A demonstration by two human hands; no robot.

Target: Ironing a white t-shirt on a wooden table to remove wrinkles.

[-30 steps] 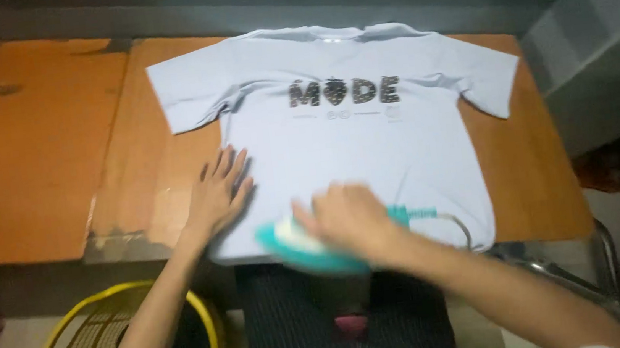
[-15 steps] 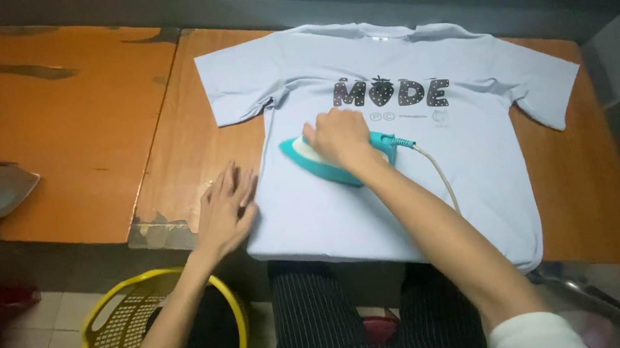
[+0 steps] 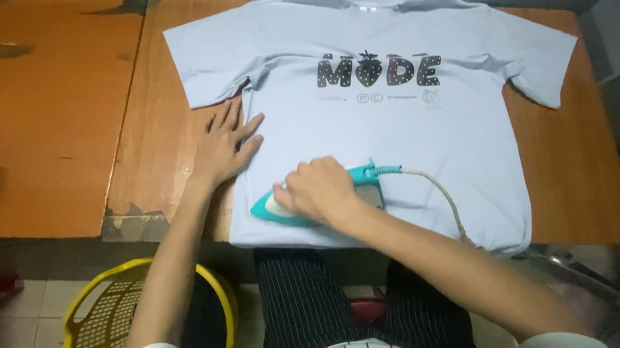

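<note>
Right hand (image 3: 317,190) grips the teal iron (image 3: 312,197) by its handle, at 6 o'clock on the soft, limp T-shirt (image 3: 389,123); left hand (image 3: 223,146) lies flat, open, at 9 o'clock; iron likely heavy

iron cord (image 3: 438,191) trails right, shirt (image 3: 397,126) ahead open

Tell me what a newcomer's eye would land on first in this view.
First, the pale blue T-shirt spread flat across the wooden table, dark lettering on its chest. Next, the teal iron near the shirt's lower hem, gripped by the right hand, while the left hand lies flat at the shirt's left edge. A yellow basket sits on the floor, lower left.
</note>
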